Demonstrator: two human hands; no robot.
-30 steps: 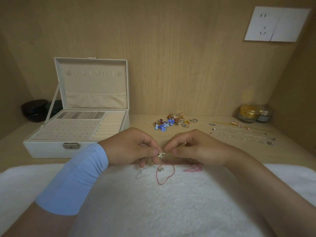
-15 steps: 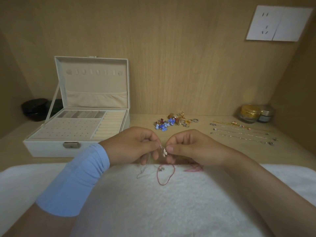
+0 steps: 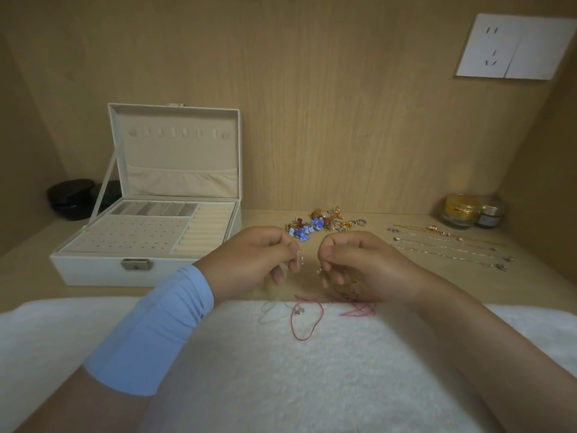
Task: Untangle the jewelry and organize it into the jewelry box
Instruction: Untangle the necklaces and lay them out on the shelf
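My left hand (image 3: pixel 249 259) and my right hand (image 3: pixel 356 264) hover side by side over the far edge of a white towel (image 3: pixel 249 370), a small gap between them. Each pinches part of a thin tangled necklace; the left holds a small pale piece at its fingertips, the right a fine strand with a tiny charm. Below them a red cord (image 3: pixel 307 320) and a pale chain (image 3: pixel 271 310) lie looped on the towel. The open white jewelry box (image 3: pixel 146 242) stands at the left, its tray slots showing nothing in them.
A pile of blue, red and gold earrings and rings (image 3: pixel 321 225) lies behind my hands. Several straightened chains (image 3: pixel 446 248) lie in rows at the right. Two small jars (image 3: pixel 468 210) stand in the back right corner, dark containers (image 3: pixel 71 198) behind the box.
My hands have pulled apart; the small charm they pinched together is now split between the two, and both hands sit slightly higher over the towel edge.
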